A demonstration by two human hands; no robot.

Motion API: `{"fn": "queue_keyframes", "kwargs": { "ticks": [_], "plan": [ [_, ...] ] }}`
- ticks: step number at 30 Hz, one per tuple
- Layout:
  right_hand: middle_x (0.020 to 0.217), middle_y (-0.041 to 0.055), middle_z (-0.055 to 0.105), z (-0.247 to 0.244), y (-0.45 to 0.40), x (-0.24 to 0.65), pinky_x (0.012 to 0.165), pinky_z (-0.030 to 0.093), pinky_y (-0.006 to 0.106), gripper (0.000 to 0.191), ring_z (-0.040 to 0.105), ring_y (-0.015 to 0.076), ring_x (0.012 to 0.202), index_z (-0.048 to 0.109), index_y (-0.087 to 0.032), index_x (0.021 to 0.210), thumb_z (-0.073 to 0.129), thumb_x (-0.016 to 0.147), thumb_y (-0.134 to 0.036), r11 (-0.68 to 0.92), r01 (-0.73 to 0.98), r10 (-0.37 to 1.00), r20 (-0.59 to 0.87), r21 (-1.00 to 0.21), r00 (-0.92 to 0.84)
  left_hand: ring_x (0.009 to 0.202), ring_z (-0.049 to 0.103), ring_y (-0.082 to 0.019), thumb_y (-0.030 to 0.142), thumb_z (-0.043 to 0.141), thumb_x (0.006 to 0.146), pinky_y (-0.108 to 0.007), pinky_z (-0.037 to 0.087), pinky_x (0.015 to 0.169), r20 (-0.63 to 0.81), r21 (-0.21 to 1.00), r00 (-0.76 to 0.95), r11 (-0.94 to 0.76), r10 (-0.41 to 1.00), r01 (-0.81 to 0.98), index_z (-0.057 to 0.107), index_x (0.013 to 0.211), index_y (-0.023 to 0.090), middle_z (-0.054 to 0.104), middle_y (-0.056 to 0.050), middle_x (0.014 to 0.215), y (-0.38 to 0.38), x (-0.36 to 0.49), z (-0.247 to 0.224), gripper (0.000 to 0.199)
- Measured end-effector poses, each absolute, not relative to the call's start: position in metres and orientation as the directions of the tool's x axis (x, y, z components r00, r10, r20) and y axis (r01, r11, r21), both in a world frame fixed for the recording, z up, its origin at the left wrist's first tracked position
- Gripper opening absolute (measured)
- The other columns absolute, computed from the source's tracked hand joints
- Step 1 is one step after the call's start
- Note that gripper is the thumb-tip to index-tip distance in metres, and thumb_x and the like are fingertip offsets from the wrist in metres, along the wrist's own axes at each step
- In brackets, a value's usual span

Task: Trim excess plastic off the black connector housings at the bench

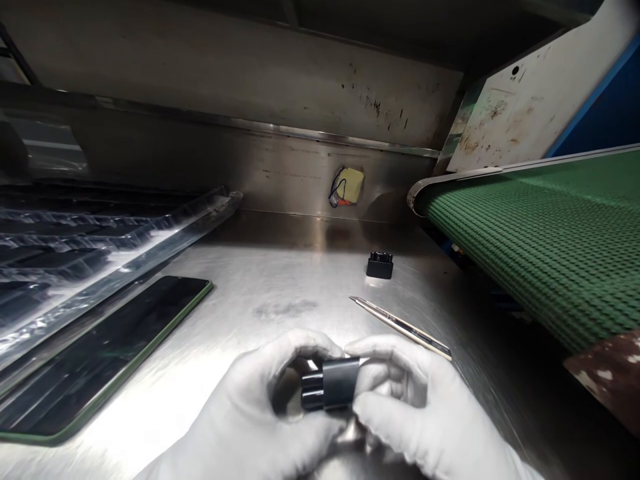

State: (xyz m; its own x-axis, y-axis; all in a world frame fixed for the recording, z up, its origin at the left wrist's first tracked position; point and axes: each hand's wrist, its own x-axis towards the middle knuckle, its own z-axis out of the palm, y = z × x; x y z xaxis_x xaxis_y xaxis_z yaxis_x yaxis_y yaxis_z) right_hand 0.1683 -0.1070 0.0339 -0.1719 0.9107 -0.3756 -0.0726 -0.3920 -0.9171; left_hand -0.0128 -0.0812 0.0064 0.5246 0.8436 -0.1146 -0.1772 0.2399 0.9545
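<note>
Both of my hands wear white gloves and meet low in the middle of the head view. Between them is a small black plastic part, a block with two glossy rounded prongs pointing left. My right hand pinches its right end between thumb and fingers. Curved around the prong side, my left hand has its fingertips at the block's upper edge and its thumb along the lower edge. Metal tweezers lie just beyond my right hand. Farther back, another small black part sits on the metal table.
On the left lies a phone with a green edge, beside stacked clear plastic trays holding dark pieces. A green conveyor belt runs along the right. A yellow pad with a dark cord is at the back metal wall.
</note>
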Motion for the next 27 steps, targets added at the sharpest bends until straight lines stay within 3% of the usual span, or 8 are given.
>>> {"fn": "queue_keyframes", "kwargs": {
  "ticks": [3,6,10,15,17,20,22,27],
  "plan": [
    [0.07,0.0049,0.066,0.031,-0.106,0.172,0.052,0.037,0.02,0.037,0.056,0.0101,0.056,0.065,-0.011,0.097,0.08,0.07,-0.031,-0.426,-0.091,0.895,-0.404,-0.9,-0.19,0.079,0.068,-0.014,0.011,0.08,0.077,-0.021,0.055,0.073,-0.073,0.961,0.531,0.202,0.844,-0.19,0.069,0.096,0.023,0.07,0.001,0.086,-0.082,-0.011,0.006,0.025],
    [0.062,0.0032,0.064,0.02,-0.105,0.177,0.049,0.034,0.019,0.049,0.051,0.0084,0.049,0.063,-0.01,0.104,0.079,0.073,-0.044,-0.389,-0.166,0.906,-0.344,-0.906,-0.248,0.078,0.069,-0.018,0.018,0.078,0.082,-0.026,0.056,0.072,-0.058,0.957,0.559,0.205,0.827,-0.204,0.068,0.095,0.022,0.071,-0.001,0.082,-0.084,-0.008,0.009,0.017],
    [0.06,0.0013,0.062,0.007,-0.105,0.181,0.049,0.03,0.018,0.04,0.048,0.0065,0.048,0.063,-0.011,0.104,0.072,0.083,-0.044,-0.389,-0.306,0.896,-0.279,-0.869,-0.347,0.083,0.067,-0.019,0.021,0.075,0.085,-0.031,0.055,0.078,-0.103,0.97,0.576,0.209,0.811,-0.122,0.067,0.098,0.023,0.071,-0.002,0.088,-0.085,-0.011,0.008,0.015],
    [0.058,0.0,0.061,0.006,-0.106,0.182,0.049,0.03,0.016,0.037,0.048,0.0049,0.047,0.061,-0.012,0.087,0.079,0.077,-0.044,-0.447,-0.345,0.872,-0.315,-0.825,-0.376,0.107,0.063,-0.024,0.029,0.073,0.085,-0.033,0.053,0.092,0.101,0.991,0.522,-0.134,0.847,0.026,0.071,0.098,0.027,0.067,-0.003,0.109,-0.081,-0.023,-0.001,0.013],
    [0.057,-0.0019,0.06,0.012,-0.106,0.18,0.05,0.033,0.016,0.037,0.05,0.0057,0.048,0.061,-0.013,0.086,0.084,0.072,-0.039,-0.453,-0.284,0.871,-0.352,-0.845,-0.342,0.113,0.061,-0.026,0.024,0.077,0.081,-0.029,0.054,0.09,0.092,0.977,0.507,-0.175,0.857,0.119,0.069,0.1,0.03,0.065,-0.001,0.118,-0.079,-0.022,0.0,0.021],
    [0.059,-0.0044,0.059,0.02,-0.105,0.175,0.05,0.037,0.019,0.032,0.053,0.0076,0.05,0.06,-0.016,0.078,0.086,0.063,-0.027,-0.479,-0.19,0.867,-0.428,-0.857,-0.255,0.108,0.063,-0.025,0.011,0.083,0.068,-0.026,0.056,0.081,-0.063,0.993,0.451,0.009,0.89,0.12,0.062,0.114,0.036,0.066,0.001,0.117,-0.076,-0.013,0.011,0.057],
    [0.061,-0.0041,0.059,0.022,-0.103,0.171,0.05,0.038,0.021,0.024,0.055,0.0085,0.05,0.06,-0.016,0.07,0.082,0.06,-0.018,-0.459,-0.13,0.882,-0.433,-0.879,-0.184,0.099,0.066,-0.026,0.007,0.084,0.063,-0.028,0.057,0.077,-0.15,0.988,0.505,0.153,0.85,0.037,0.061,0.119,0.034,0.068,-0.001,0.11,-0.075,-0.007,0.021,0.067],
    [0.063,-0.0003,0.066,0.022,-0.102,0.164,0.058,0.043,0.024,0.014,0.06,0.0124,0.059,0.061,-0.017,0.052,0.068,0.055,-0.006,-0.322,0.079,0.945,-0.326,-0.943,-0.037,0.09,0.068,-0.026,0.009,0.081,0.066,-0.032,0.057,0.076,-0.181,0.965,0.616,0.259,0.767,-0.039,0.066,0.1,0.025,0.069,-0.002,0.107,-0.072,-0.005,0.03,0.04]
  ]
}}
